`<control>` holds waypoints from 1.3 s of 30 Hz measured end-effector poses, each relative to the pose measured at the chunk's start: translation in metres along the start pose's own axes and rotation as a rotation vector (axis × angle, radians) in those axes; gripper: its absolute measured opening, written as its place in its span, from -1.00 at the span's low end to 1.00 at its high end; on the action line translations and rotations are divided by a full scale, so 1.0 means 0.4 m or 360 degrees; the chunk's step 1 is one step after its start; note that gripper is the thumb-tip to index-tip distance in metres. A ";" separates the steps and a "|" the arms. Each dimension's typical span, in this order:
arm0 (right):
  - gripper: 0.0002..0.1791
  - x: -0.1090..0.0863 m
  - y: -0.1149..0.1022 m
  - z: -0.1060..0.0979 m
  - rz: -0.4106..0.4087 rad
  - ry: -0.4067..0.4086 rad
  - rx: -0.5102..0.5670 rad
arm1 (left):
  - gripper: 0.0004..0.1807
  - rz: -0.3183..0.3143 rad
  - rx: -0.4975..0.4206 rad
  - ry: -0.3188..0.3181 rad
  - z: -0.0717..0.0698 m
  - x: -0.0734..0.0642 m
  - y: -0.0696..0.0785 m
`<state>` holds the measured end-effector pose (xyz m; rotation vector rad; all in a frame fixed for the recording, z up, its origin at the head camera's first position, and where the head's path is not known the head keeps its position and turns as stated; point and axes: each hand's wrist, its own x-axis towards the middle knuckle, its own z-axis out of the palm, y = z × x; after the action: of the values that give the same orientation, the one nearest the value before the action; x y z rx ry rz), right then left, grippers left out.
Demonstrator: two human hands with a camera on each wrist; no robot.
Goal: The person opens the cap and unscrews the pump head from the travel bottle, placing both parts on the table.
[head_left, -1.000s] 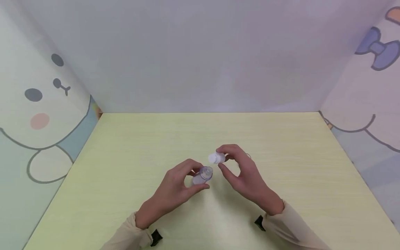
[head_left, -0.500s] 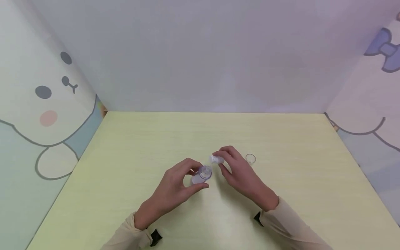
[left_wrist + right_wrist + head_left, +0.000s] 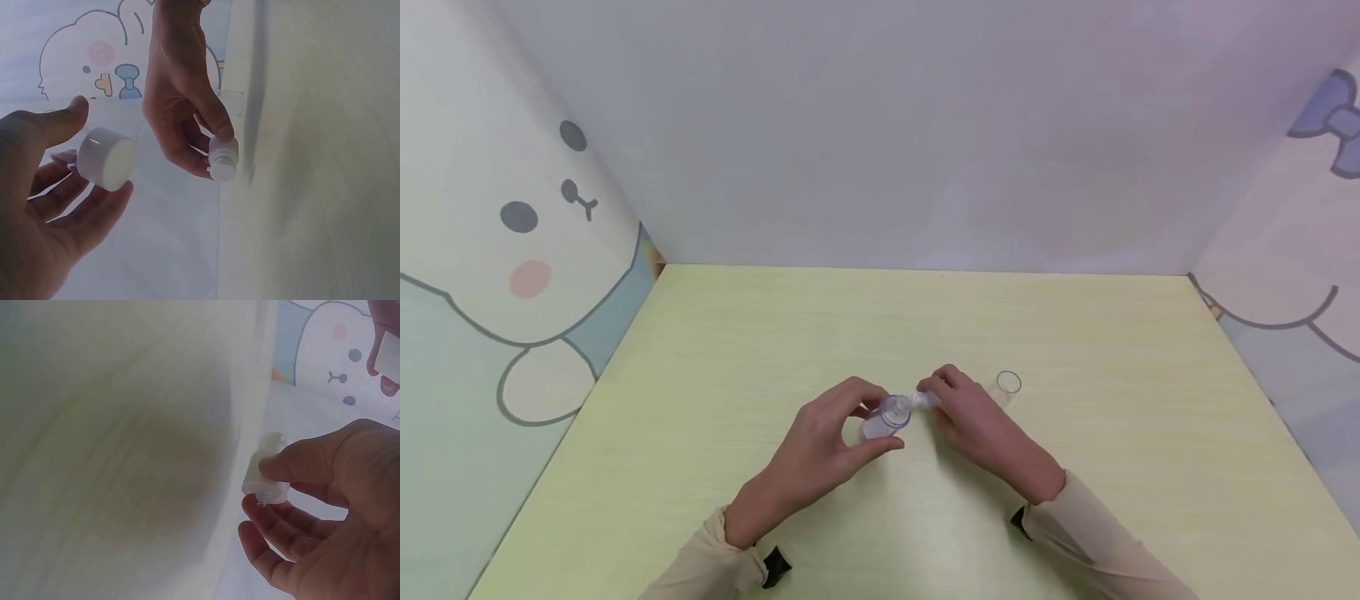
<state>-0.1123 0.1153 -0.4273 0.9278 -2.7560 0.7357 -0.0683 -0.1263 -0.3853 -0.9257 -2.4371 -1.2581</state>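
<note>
In the head view my left hand (image 3: 823, 433) grips a small bottle (image 3: 880, 427) with a white body and a clear, uncovered neck, tilted toward the right. The left wrist view shows the white base of that bottle (image 3: 107, 159) between thumb and fingers. My right hand (image 3: 977, 421) pinches a small white pump top (image 3: 927, 400) close to the bottle's mouth. A short clear stub sticks out of the pump top (image 3: 267, 472) in the right wrist view, where thumb and fingers hold its sides. Pump top and bottle are apart in the left wrist view.
A clear, round-rimmed cap (image 3: 1009, 382) stands on the pale yellow table (image 3: 775, 325) behind my right hand. A plain grey panel (image 3: 880, 142) rises at the back, and panels with cartoon animals flank both sides.
My right hand has come down and turned, so the pump top points differently and more of it is covered by fingers. The clear cap has come into view. My left hand has hardly moved.
</note>
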 end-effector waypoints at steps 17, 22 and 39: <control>-0.59 -0.018 0.017 0.015 -0.0029 -0.0065 -0.0159 | -0.49 0.0007 0.0002 0.0003 0.013 0.005 0.004; -0.58 -0.020 0.018 0.009 -0.0037 -0.0035 -0.0237 | -0.50 -0.0026 -0.0004 -0.0002 0.017 0.011 0.002; -0.58 -0.061 -0.007 -0.048 -0.0003 0.0177 -0.0168 | -0.52 -0.0270 -0.0041 0.0082 0.044 0.045 -0.068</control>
<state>-0.0915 0.1358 -0.4165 0.8418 -2.6676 0.6148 -0.0980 -0.1160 -0.4048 -0.6960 -2.5084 -1.3539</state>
